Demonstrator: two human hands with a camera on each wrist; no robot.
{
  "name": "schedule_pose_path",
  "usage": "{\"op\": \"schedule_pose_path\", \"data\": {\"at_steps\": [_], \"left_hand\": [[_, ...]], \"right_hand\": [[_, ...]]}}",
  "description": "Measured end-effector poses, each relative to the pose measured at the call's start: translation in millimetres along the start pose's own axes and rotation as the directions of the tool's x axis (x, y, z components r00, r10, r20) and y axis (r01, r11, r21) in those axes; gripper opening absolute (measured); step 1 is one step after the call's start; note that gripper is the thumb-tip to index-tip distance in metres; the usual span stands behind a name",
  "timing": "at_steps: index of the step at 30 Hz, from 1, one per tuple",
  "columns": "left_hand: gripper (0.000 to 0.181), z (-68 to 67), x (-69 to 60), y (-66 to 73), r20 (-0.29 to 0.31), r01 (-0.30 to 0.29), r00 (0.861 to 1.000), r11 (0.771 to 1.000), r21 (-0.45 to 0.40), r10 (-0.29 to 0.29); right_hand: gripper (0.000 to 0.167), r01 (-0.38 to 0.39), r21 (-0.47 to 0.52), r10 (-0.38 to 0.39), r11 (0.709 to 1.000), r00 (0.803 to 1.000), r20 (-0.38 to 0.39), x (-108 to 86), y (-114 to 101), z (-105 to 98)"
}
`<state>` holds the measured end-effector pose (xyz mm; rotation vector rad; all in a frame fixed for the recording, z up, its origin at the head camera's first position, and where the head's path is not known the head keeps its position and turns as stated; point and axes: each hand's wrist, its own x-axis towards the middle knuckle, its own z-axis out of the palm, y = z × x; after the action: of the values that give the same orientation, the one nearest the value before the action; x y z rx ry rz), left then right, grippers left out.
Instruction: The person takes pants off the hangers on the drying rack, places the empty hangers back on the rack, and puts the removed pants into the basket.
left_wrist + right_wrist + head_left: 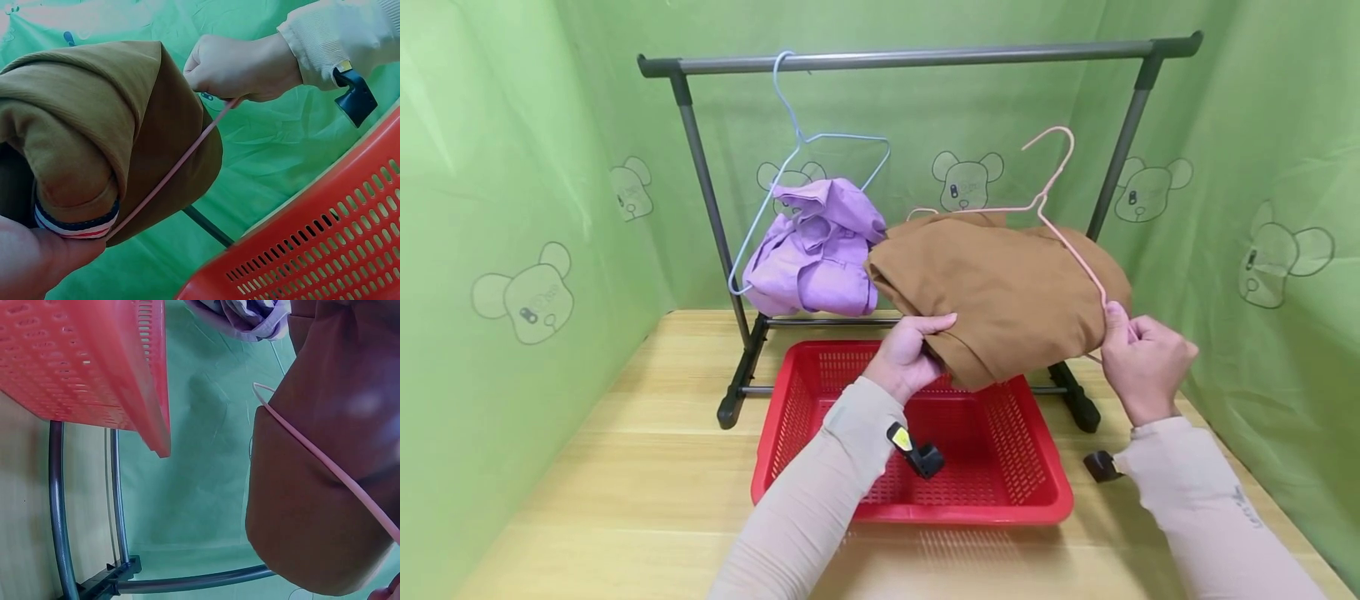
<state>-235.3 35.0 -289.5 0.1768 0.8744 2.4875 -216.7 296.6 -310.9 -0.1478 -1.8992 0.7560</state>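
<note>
A folded brown garment [1000, 283] hangs over the bottom bar of a pink wire hanger [1045, 198], in front of the rack. My left hand [906, 354] pinches the cloth's lower left edge, thumb on top. In the left wrist view a striped trim [81, 226] shows beside that thumb. My right hand [1146, 362] grips the right corner of the hanger, its hook free of the rail. The right wrist view shows the pink bar [340, 475] running across the brown cloth. On the left, a purple garment [820, 267] hangs on a blue hanger [801, 137].
A dark metal rack [925, 60] stands at the back, with the blue hanger hooked on its rail. A red perforated basket [917, 514] sits below my hands on the wooden table [625, 475]. Green curtains [497, 192] surround the table on three sides.
</note>
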Motion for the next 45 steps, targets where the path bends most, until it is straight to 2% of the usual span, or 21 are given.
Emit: {"op": "schedule_pose_path", "data": {"at_steps": [5,12,16,34,45], "left_hand": [[0.017,-0.6,-1.3,2.7,0.009,0.002,1.000,1.000,0.000,-0.002],[0.019,-1.7,-5.0,8.1,0.006,-0.032,0.999,0.999,-0.004,0.032],[0.019,-2.4,-7.0,10.6,0.008,-0.033,0.999,0.999,0.002,0.033],[0.019,-2.3,-9.0,11.7,0.009,-0.035,0.999,0.999,0.013,0.035],[0.019,-1.5,-10.2,12.5,0.002,-0.034,0.999,0.999,0.019,0.034]], "right_hand": [[0.054,-0.003,0.002,0.003,1.000,1.000,0.000,0.9,2,1],[0.056,-0.037,0.006,0.037,0.999,0.999,0.000,2.3,10,-2],[0.056,-0.028,-0.004,0.028,1.000,1.000,-0.007,2.0,13,-5],[0.058,-0.020,0.013,0.020,1.000,1.000,0.001,1.4,11,-5],[0.060,-0.051,0.025,0.051,0.998,0.999,0.000,4.3,7,-7]]}}
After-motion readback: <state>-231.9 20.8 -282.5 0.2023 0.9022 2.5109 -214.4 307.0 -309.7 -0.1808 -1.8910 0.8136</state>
